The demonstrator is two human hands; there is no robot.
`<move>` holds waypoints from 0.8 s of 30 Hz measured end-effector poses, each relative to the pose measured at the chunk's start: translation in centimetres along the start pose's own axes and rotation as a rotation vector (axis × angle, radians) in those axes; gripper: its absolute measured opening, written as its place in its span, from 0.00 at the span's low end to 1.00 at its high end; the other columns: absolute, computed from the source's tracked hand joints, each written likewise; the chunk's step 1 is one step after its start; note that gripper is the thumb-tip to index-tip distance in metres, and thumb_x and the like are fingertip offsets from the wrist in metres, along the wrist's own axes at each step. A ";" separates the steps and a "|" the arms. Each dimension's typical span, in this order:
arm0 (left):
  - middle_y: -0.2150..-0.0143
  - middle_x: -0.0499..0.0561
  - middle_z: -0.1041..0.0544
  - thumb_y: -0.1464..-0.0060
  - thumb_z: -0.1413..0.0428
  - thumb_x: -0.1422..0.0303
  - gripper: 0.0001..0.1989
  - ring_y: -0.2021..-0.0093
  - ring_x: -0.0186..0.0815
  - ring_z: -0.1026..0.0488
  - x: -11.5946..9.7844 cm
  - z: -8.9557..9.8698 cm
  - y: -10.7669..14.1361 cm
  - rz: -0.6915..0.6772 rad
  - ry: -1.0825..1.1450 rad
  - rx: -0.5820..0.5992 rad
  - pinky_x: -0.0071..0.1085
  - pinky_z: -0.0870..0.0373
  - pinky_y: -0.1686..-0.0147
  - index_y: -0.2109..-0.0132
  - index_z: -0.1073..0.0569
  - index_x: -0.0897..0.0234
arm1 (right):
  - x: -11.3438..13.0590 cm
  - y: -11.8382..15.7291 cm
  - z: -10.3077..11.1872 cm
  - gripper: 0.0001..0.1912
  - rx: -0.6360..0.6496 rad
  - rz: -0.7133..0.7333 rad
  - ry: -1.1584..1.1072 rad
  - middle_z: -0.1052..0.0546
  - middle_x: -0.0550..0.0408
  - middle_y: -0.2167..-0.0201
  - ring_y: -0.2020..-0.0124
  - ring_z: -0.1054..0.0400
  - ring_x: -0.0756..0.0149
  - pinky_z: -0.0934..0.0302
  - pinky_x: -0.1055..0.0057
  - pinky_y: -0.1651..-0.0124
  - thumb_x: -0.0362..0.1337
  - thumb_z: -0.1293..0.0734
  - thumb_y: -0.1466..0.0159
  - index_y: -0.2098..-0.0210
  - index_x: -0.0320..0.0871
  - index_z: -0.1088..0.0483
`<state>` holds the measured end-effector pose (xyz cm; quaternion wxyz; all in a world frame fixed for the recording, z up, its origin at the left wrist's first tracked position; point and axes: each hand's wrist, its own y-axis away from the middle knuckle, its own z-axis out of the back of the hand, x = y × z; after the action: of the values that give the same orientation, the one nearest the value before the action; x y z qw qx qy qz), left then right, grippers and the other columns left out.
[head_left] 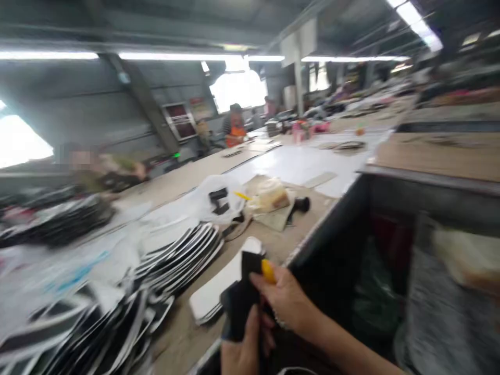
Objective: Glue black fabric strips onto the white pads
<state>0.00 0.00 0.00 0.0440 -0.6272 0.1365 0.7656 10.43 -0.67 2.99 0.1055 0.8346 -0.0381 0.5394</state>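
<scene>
Black material (239, 304) is held up at the table's front edge. Around its lower part my left hand (247, 344) is closed, with the thumb on the near face. My right hand (287, 297) pinches the upper part of the same material and also has a yellow object (268, 271) between its fingers; blur hides what kind of object it is. Just behind the hands lies a small stack of white flat pieces (222, 284) on the brown tabletop (279, 242).
Piles of black and white cut pieces (179, 260) cover the table on the left. Beyond them are a clear plastic bag (203, 200) and a yellowish block (271, 195). A dark bin (332, 250) drops away at the right. Two people sit across the table.
</scene>
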 end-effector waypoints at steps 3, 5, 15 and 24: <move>0.86 0.51 0.33 0.55 0.46 0.44 0.27 0.85 0.31 0.38 3.2 1.4 -1.7 0.037 0.200 0.134 0.28 0.42 0.83 0.79 0.29 0.66 | -2.2 -3.2 -0.2 0.23 -0.098 0.004 0.087 0.34 0.63 0.85 0.86 0.39 0.71 0.44 0.76 0.84 0.56 0.32 0.49 0.72 0.43 0.38; 0.85 0.51 0.33 0.54 0.47 0.44 0.28 0.86 0.30 0.38 5.2 1.5 -2.3 0.084 0.315 0.156 0.27 0.44 0.83 0.78 0.29 0.68 | -2.7 -5.0 0.2 0.22 -0.156 -0.009 0.142 0.31 0.61 0.81 0.81 0.37 0.70 0.42 0.75 0.80 0.54 0.30 0.49 0.71 0.43 0.37; 0.86 0.44 0.41 0.55 0.43 0.48 0.25 0.84 0.27 0.45 8.1 10.1 -4.1 0.259 0.216 -0.354 0.25 0.48 0.81 0.83 0.35 0.66 | -1.2 -14.2 1.1 0.18 0.243 -0.031 0.868 0.39 0.61 0.82 0.80 0.47 0.72 0.51 0.74 0.77 0.49 0.36 0.43 0.79 0.42 0.38; 0.81 0.43 0.35 0.58 0.40 0.56 0.21 0.81 0.28 0.42 7.2 13.0 -11.5 0.328 0.167 -0.342 0.24 0.47 0.81 0.62 0.30 0.69 | -4.3 -20.2 -3.4 0.12 0.746 -0.223 1.223 0.38 0.62 0.82 0.79 0.46 0.72 0.54 0.75 0.77 0.42 0.37 0.43 0.79 0.42 0.38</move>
<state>-11.10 13.68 -6.44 -0.1989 -0.6559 0.1083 0.7200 9.19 19.58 -2.25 -0.1294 0.3630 0.2998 0.8727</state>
